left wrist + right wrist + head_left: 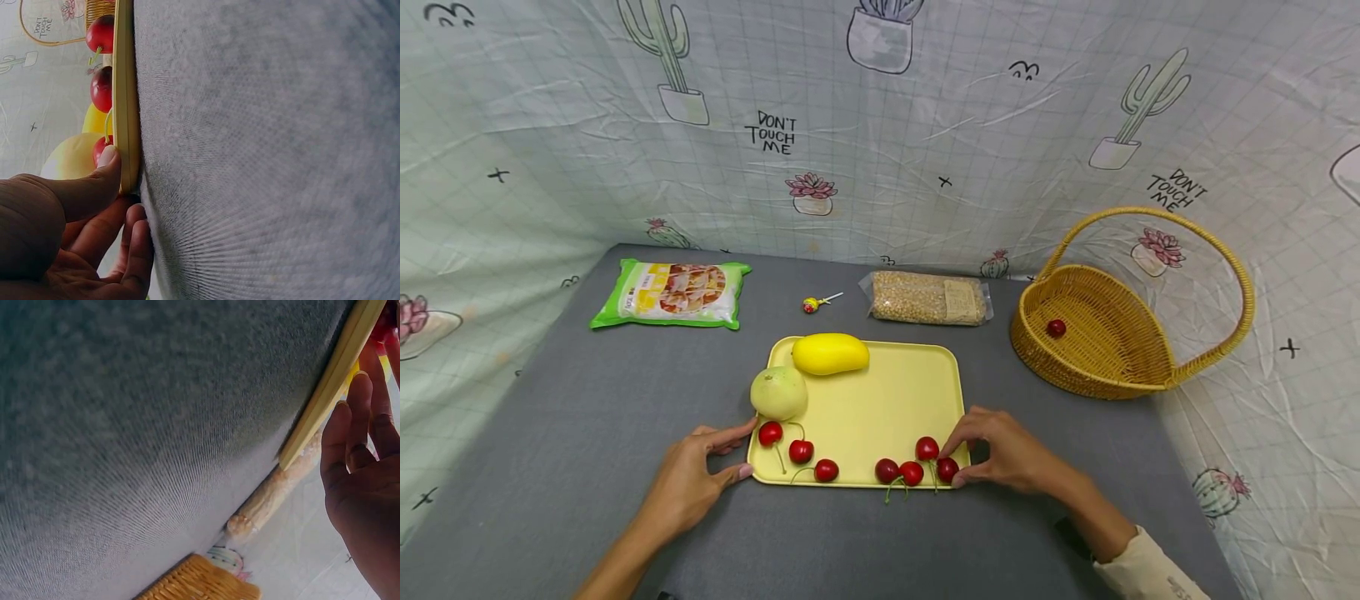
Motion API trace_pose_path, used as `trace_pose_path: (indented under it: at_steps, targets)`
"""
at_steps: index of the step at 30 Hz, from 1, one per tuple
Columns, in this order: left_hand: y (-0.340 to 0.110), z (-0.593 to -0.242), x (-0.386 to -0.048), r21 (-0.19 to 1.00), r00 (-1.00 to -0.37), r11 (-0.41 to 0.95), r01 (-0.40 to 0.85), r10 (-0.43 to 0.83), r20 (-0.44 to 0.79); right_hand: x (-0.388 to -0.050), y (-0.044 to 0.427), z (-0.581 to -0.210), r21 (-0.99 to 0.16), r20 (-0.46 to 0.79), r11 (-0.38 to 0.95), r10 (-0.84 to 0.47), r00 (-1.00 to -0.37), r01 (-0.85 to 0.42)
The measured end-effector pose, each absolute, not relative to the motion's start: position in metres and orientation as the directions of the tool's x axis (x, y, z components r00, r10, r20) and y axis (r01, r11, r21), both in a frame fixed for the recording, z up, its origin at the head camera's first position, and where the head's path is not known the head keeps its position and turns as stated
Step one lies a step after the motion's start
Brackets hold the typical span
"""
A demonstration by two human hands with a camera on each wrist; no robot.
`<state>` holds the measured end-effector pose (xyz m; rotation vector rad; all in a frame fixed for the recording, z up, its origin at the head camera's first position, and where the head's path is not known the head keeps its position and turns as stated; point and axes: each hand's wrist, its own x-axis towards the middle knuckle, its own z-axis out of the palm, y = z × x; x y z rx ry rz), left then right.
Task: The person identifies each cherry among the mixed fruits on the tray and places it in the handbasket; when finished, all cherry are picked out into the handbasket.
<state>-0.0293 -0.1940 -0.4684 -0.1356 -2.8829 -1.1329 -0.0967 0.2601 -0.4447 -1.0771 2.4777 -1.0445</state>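
Note:
A yellow tray (880, 400) lies on the grey table. The left hand (685, 479) holds its near-left corner; in the left wrist view, the thumb of this hand (81, 219) lies on the rim (127, 94). At the near-right corner the right hand (1007, 450) pinches a dark red cherry (947, 470) between thumb and finger. Several more cherries (826, 470) lie along the near side, two or more with green stems. A pale green round fruit (779, 393) and a yellow mango (831, 354) sit at the tray's far left. The right wrist view shows the right hand (369, 462) beside the tray edge (331, 381).
A wicker basket (1097, 333) with one cherry (1056, 328) inside stands at the back right. Along the back lie a green food bag (677, 293), a lollipop (811, 305) and a clear bag of yellow grains (925, 297). A patterned cloth (880, 167) hangs behind the table.

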Motion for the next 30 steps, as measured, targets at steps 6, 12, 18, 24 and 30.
trace_pose_path:
  at_steps: [6, 12, 18, 24, 30]
  targets:
    - [-0.194, -0.468, -0.029, 0.679, -0.996, 0.729, 0.088, 0.062, 0.062, -0.096, 0.260, -0.447, -0.707, 0.049, 0.472, -0.710, -0.702, -0.527]
    - [-0.194, -0.468, -0.029, 0.677, -0.996, 0.731, 0.085, 0.065, 0.055, -0.096, 0.262, -0.442, -0.710, 0.041, 0.483, -0.699, -0.714, -0.513]
    - [-0.193, -0.468, -0.030, 0.675, -0.996, 0.733, 0.087, 0.067, 0.055, -0.098, 0.266, -0.435, -0.711, 0.038, 0.489, -0.691, -0.722, -0.506]
    - [-0.193, -0.469, -0.030, 0.673, -0.996, 0.734, 0.088, 0.067, 0.057, -0.101, 0.270, -0.429, -0.700, 0.054, 0.493, -0.685, -0.726, -0.517]
    - [-0.194, -0.469, -0.030, 0.675, -0.996, 0.733, 0.087, 0.066, 0.056, -0.102, 0.271, -0.424, -0.701, 0.051, 0.510, -0.661, -0.749, -0.498]
